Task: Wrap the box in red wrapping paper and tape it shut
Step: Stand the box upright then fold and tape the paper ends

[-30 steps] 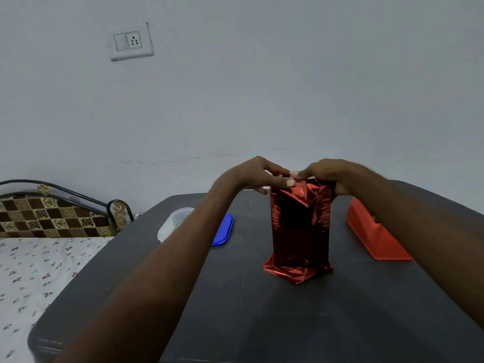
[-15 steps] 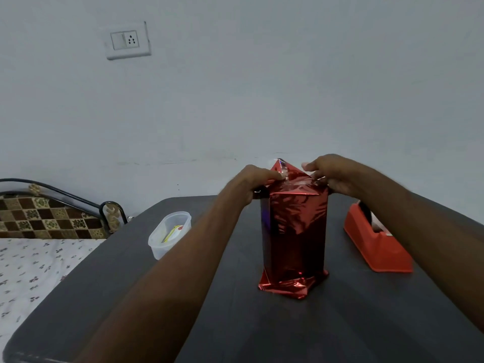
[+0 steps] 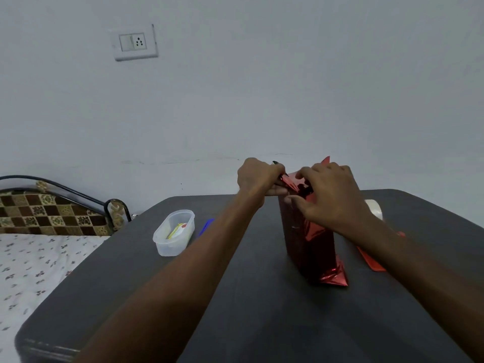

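The box (image 3: 309,247) stands upright on the dark table (image 3: 262,310), covered in shiny red wrapping paper with a crumpled fold at its foot. My left hand (image 3: 258,179) pinches the paper at the top left edge of the box. My right hand (image 3: 330,200) lies over the top and front of the box, its fingers curled on the loose paper flap there. A red point of paper sticks up behind my right hand. The orange tape dispenser (image 3: 372,260) with its white tape roll (image 3: 374,208) sits to the right, mostly hidden by my right forearm.
A clear plastic container (image 3: 174,233) with small items inside stands left of the box, with its blue lid (image 3: 207,225) lying behind my left forearm. A bed (image 3: 31,263) with a patterned headboard borders the table's left side. A wall stands behind the table.
The box has turned so a narrower face shows. My right hand came down over its top and front, and the camera view shifted left.
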`<action>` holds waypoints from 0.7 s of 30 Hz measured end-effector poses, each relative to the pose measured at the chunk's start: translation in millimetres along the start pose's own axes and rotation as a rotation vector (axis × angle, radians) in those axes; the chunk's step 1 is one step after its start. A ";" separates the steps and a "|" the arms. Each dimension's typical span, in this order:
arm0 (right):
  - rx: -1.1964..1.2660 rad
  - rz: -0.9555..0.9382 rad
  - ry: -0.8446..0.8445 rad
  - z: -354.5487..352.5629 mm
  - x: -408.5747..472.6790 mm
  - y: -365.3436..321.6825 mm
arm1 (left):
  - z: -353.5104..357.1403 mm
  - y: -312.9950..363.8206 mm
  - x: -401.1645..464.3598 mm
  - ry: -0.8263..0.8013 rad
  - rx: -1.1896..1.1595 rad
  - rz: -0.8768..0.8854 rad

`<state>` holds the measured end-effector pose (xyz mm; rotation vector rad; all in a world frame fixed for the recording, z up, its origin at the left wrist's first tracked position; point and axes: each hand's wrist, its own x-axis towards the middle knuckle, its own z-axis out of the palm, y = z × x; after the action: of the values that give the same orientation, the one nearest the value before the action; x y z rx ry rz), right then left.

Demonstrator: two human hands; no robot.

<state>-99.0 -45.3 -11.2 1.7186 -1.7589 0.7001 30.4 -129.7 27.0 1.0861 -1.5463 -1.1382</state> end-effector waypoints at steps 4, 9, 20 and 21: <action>0.220 0.043 0.103 4.9 -10.5 14.0 | 0.8 6.7 -15.0 -0.023 0.094 0.195; 0.506 0.134 0.061 10.7 -13.8 39.7 | -8.1 19.0 -17.5 -0.004 0.367 0.527; 0.965 0.125 -0.171 20.1 10.3 81.5 | 4.2 33.0 12.3 -0.150 0.673 0.686; 0.991 0.122 -0.192 19.3 11.4 83.9 | 5.4 35.7 16.4 -0.168 0.669 0.674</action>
<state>-183.7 -64.2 -14.4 2.3490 -1.7663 1.7124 17.0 -137.7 63.4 0.7601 -2.2757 -0.2482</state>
